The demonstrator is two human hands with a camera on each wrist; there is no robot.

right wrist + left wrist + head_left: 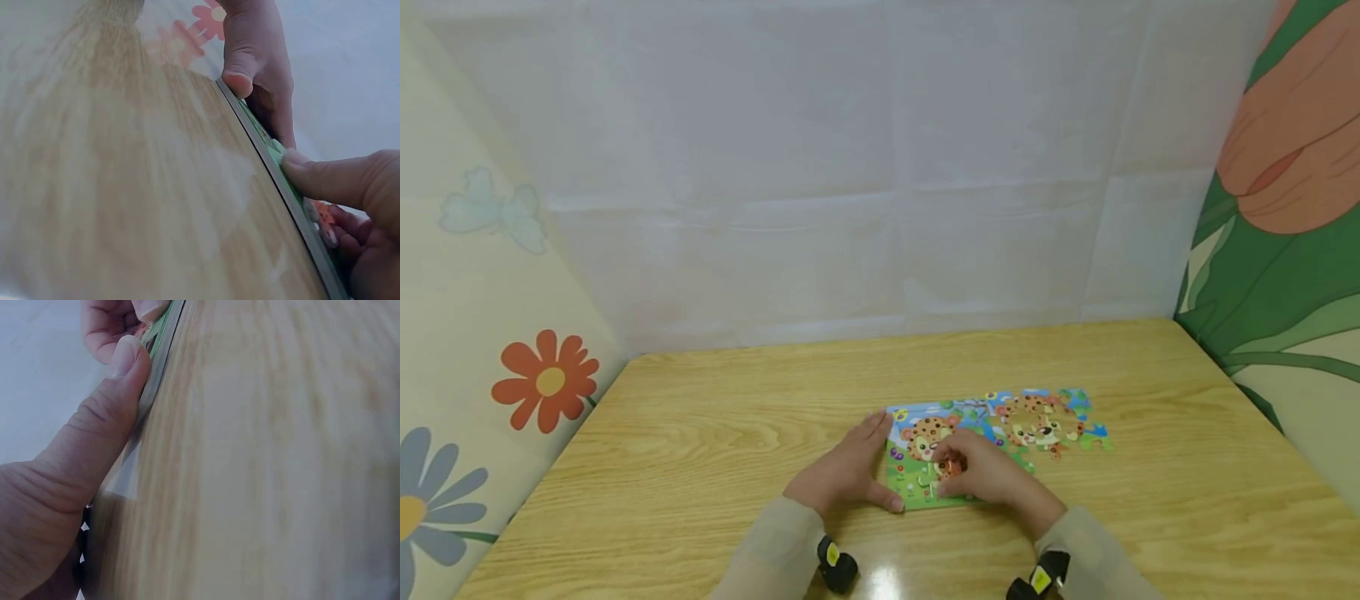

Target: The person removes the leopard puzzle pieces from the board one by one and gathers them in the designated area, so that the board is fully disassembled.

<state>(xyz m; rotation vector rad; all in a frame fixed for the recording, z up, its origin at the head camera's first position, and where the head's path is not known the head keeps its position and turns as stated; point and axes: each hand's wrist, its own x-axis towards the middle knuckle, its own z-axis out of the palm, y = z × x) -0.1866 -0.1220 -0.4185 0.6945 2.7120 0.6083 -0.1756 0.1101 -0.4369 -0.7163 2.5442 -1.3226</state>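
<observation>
A flat leopard jigsaw board (901, 492) with a bright green lower edge lies on the table. My left hand (842, 467) rests at its left side, fingers straight along the edge and thumb (128, 359) on the near corner. Over the lower middle of the board, my right hand (992, 473) pinches a puzzle piece (951, 467) between thumb and fingers; the fingers partly hide it. Close by in the right wrist view, the right thumb (312, 177) presses down by a green part of the board's surface, and an orange patterned piece (324, 219) shows by the fingers.
Right of the board lie several joined puzzle pieces (1037, 421) forming a leopard face, with a blue-and-green piece (1099, 435) at their right end. The wooden table (737, 417) meets a white cloth backdrop (775, 208). Flower-printed panels (550, 379) stand at both sides.
</observation>
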